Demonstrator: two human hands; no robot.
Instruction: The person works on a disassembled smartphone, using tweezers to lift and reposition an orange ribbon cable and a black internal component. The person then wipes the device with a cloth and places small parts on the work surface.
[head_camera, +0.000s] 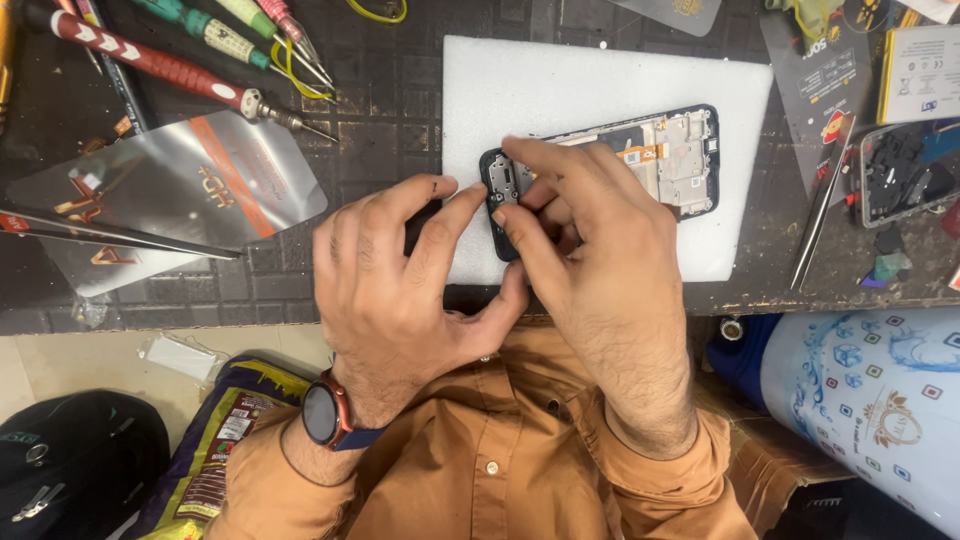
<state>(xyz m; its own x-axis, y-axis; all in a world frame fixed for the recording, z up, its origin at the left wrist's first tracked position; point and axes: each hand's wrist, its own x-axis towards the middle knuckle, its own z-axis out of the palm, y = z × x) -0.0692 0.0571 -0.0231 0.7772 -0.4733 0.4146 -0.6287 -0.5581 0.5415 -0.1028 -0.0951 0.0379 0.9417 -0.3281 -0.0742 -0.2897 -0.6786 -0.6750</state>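
An opened phone (672, 160) with its back off lies on a white foam pad (560, 80) on the dark workbench. Its inner frame and a small board show. My left hand (400, 280) grips the phone's near end, forefinger and thumb pinching the black edge. My right hand (590, 240) rests over the same end, fingers pressing down on the lower board area. A watch sits on my left wrist. Both hands hide the phone's lower part.
Several screwdrivers (170, 65) lie at the top left. A shiny plastic pouch (170, 190) and metal tweezers (120, 235) sit left. Another tweezers (818, 215) and a second opened phone (905, 170) are right. A patterned white container (880, 400) stands below right.
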